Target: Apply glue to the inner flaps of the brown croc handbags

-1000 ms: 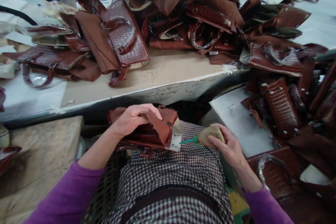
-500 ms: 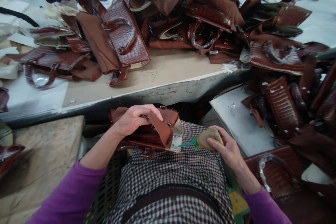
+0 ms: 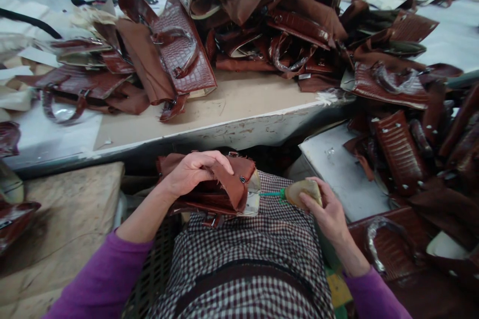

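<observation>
On my lap lies a brown handbag (image 3: 239, 187), its soft flap folded back and a pale inner edge showing at its right end. My left hand (image 3: 200, 172) grips the flap from above, the fingers bent over it. In my right hand (image 3: 325, 209) is a yellowish glue bottle (image 3: 305, 193) with a green nozzle, squeezed between thumb and fingers. The nozzle's thin tip points left and meets the pale edge of the bag; whether it touches I cannot tell. Part of the bag is hidden behind my left hand.
Ahead, a workbench (image 3: 239, 104) bears a heap of brown handbags (image 3: 183, 45). To the right, more bag pieces (image 3: 402, 152) lie by a white board (image 3: 329, 159). A worn brown board (image 3: 71, 224) is at my left. A checked apron (image 3: 247, 254) covers my lap.
My right hand has raised the glue bottle slightly, and its nozzle tip has moved up along the bag's pale edge. My left hand keeps its hold on the flap.
</observation>
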A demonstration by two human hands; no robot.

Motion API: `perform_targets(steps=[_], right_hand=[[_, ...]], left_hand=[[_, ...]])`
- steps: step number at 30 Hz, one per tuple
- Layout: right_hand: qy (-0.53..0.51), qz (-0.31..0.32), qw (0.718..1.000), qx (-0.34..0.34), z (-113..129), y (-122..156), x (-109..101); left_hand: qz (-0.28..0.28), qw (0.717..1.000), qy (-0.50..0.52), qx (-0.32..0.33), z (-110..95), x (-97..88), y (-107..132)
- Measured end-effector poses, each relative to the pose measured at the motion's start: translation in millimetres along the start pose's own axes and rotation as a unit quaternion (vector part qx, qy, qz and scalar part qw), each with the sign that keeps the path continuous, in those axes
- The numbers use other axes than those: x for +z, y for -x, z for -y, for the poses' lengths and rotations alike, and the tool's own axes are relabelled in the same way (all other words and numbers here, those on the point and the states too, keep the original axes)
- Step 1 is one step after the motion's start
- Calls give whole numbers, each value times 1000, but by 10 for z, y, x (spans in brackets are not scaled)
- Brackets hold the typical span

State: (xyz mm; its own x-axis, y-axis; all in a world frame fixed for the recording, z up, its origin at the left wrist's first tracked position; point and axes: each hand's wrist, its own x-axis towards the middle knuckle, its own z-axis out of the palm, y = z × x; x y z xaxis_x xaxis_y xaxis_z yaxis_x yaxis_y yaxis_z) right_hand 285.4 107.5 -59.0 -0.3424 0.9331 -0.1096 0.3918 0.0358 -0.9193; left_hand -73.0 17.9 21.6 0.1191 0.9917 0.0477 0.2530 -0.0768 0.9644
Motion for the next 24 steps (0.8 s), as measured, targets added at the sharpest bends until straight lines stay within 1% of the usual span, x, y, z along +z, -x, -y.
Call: perform_targets(steps=[5,8,10,13,16,19,21,24], right_hand=[[55,-7,997,-45,57,43,-13],[50,25,998,-38,97,88,-42],[27,54,998,-16,115,107,-53],[-32,72,995,53,123,128,-45],[-119,49,985,118,109,172,-17],[-195,15,971,135,102,255,3],[-199,8,970,139,126,315,6],[-129,16,982,135,195,381,6]], left_hand=[[8,1000,1,-5,-29,30,11],[14,1000,-4,-2,-54,55,14],[18,1000,-2,0,-67,67,21],[15,1000,3,6,-66,72,56],[-3,1000,6,14,-47,67,130],[-14,1000,3,19,-39,76,221],[-9,1000,-2,24,-54,97,268],[2,999,-10,45,-103,147,298]])
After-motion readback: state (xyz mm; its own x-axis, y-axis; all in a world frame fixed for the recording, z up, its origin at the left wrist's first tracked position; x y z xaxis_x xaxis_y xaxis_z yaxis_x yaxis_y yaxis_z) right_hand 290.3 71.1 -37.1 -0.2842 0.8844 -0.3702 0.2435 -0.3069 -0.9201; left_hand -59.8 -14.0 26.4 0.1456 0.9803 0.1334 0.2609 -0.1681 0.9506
